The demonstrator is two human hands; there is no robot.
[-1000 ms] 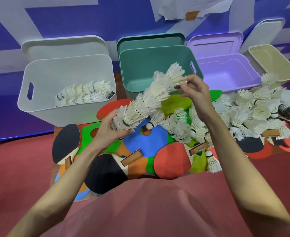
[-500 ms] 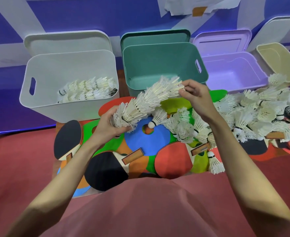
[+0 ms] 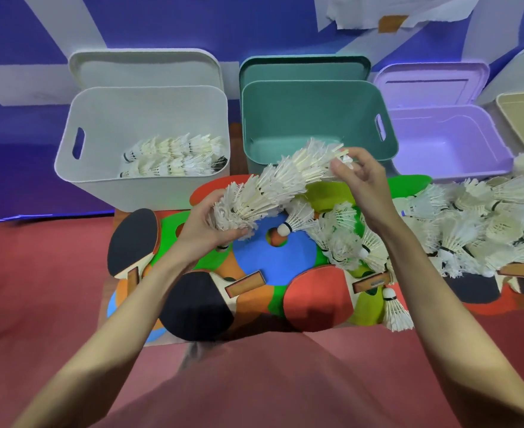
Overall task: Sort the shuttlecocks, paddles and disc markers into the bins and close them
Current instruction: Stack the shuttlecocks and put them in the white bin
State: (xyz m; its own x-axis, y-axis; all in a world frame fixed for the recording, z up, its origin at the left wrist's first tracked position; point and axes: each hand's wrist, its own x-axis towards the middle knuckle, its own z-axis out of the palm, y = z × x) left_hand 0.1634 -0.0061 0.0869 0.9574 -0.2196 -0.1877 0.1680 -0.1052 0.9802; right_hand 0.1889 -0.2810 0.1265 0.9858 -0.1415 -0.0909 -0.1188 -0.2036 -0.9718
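Observation:
A long nested stack of white shuttlecocks hangs curved between both hands. My left hand grips its lower end and my right hand pinches its upper end, in front of the green bin. The white bin at left holds two rows of stacked shuttlecocks. Loose shuttlecocks lie heaped at right. Paddles, one black, one black-faced and one red, rest on coloured disc markers, among them a blue one.
A purple bin and a beige bin stand open to the right of the green one. Every bin's lid leans up against the blue and white wall behind. Everything sits on red flooring, with my red-clothed lap at the bottom.
The shuttlecock stack has come down and flattened from a steep upward tilt. My right hand has lowered with its upper end, and the view has shifted slightly left.

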